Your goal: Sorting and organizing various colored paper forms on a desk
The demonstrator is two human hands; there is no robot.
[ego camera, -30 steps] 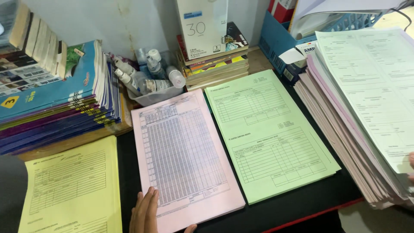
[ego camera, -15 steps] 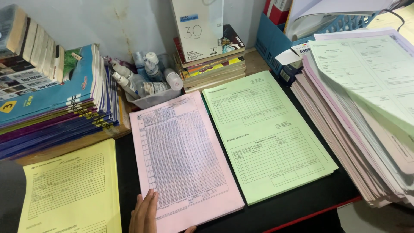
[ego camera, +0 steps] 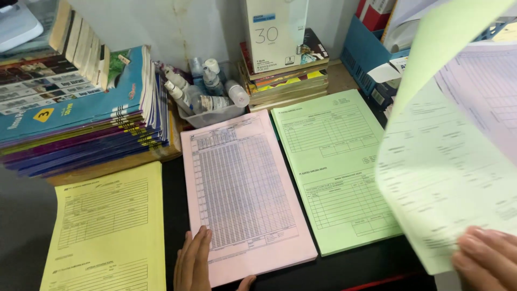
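A pale green sheet (ego camera: 441, 178) has been lifted clear of the mixed stack at 3 o'clock, where half a second ago it was only peeling upward; it is now carried leftward, overlapping the green pile (ego camera: 334, 167), which suggests sorting by colour is under way; its lower corner is pinched in the right hand (ego camera: 487, 261), fingers closed on the paper. The left hand (ego camera: 195, 264) is laid flat, fingers loose and extended, on the near edge of the pink pile (ego camera: 242, 188), as before. A yellow pile (ego camera: 107, 231) lies at 8 o'clock; the desk (ego camera: 355, 267) is dark; books (ego camera: 81, 124) are stacked at 10 o'clock, small bottles in a tray (ego camera: 210, 99) and a white box (ego camera: 274, 32) at 12 o'clock against a pale wall.
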